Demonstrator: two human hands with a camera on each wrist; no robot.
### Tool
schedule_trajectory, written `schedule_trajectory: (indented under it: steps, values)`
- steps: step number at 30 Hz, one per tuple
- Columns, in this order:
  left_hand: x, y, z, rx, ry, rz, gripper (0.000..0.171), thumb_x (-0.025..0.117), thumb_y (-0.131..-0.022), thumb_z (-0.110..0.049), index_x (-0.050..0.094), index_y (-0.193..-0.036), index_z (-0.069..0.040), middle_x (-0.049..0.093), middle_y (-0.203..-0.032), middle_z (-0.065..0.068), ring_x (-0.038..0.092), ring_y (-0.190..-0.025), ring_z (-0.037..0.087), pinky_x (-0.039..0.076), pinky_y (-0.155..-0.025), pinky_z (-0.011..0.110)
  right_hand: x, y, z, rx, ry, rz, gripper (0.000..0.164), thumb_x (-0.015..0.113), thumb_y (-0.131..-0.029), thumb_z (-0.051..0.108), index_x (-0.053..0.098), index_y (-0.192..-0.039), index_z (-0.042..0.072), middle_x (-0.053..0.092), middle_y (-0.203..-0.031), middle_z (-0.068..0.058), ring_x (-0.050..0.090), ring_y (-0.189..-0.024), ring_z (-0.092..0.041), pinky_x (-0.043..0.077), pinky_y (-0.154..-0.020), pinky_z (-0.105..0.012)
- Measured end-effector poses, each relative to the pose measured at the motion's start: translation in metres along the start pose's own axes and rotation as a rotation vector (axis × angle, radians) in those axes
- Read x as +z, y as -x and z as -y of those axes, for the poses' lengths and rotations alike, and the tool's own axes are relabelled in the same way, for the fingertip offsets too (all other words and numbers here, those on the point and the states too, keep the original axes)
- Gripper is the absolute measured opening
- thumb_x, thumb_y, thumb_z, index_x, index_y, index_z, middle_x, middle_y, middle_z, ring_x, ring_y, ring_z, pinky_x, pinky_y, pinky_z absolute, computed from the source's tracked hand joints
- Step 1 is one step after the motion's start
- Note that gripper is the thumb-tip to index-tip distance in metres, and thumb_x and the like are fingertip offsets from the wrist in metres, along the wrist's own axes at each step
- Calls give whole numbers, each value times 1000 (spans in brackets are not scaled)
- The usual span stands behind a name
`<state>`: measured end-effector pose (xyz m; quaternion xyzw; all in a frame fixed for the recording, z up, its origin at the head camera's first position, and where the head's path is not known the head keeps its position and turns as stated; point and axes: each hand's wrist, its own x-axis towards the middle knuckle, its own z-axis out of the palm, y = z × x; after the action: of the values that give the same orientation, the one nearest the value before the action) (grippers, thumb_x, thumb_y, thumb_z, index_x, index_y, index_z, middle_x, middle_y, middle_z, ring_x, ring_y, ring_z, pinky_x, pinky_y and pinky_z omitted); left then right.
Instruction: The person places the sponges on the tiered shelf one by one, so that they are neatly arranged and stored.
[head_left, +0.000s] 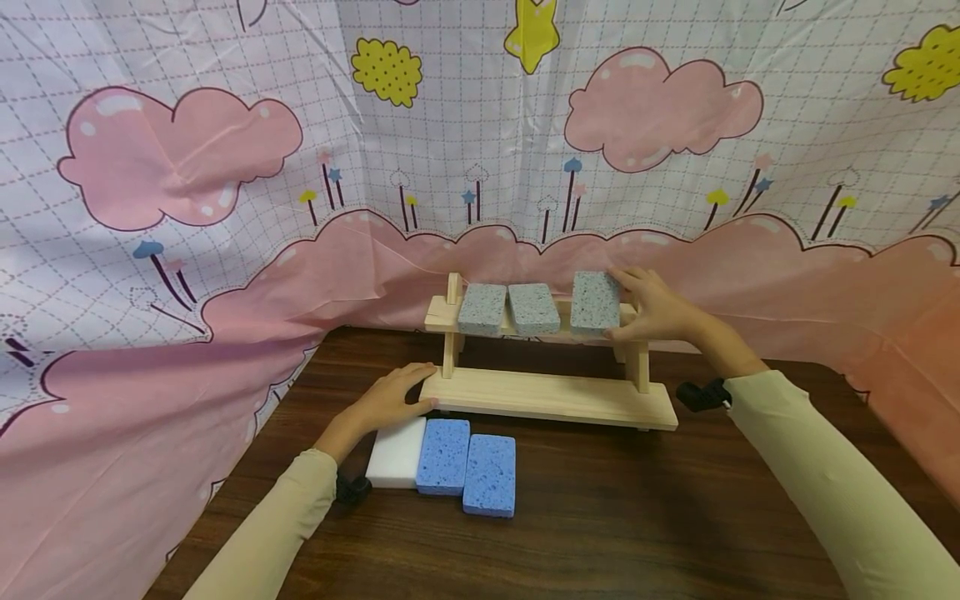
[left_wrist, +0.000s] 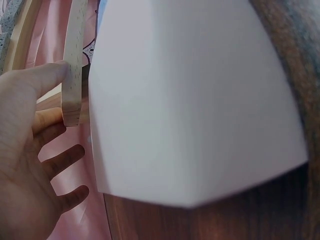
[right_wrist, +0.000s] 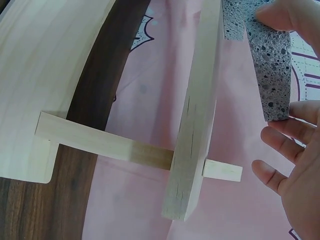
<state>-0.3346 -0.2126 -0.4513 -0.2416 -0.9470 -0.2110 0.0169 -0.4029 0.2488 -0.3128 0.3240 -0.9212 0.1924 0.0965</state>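
Grey and pitted, one sponge is pinched between the thumb and fingers of the right hand above the right end of the upper shelf; two other grey sponges lie toward its left end. The left hand pinches the left end of the lower shelf, outer fingers spread, a white block and two blue sponges near the shelf's front left corner.

Table: dark brown, wood-grained top.
Patterned cloth: hangs creased behind the table's far edge and along its left and right edges, white and grid-lined above, pink and scalloped below.
Yellow star print: high above the far edge.
Pink cloud print: right of the star.
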Motion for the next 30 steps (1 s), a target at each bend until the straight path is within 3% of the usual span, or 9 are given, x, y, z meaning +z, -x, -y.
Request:
schedule_trajectory:
  steps: [19, 30]
  values:
    - [2, -1, 3, -8, 3, 3, 67, 61, -101, -43, 41, -157, -13, 42, -160, 13, 41, -145, 45, 32, -112, 72, 10, -9, -1, 34, -30, 6, 108, 88, -70, 29, 33, -154, -10, 37, -154, -33, 39, -126, -47, 33, -101, -62]
    - [1, 0, 1, -20, 8, 12, 68, 61, -101, -45, 40, -157, -13, 41, -161, 13, 39, -146, 45, 30, -113, 72, 16, -14, -2, 40, -26, 27, 108, 88, -70, 32, 33, -156, -4, 39, -155, -29, 40, -127, -47, 38, -100, -65]
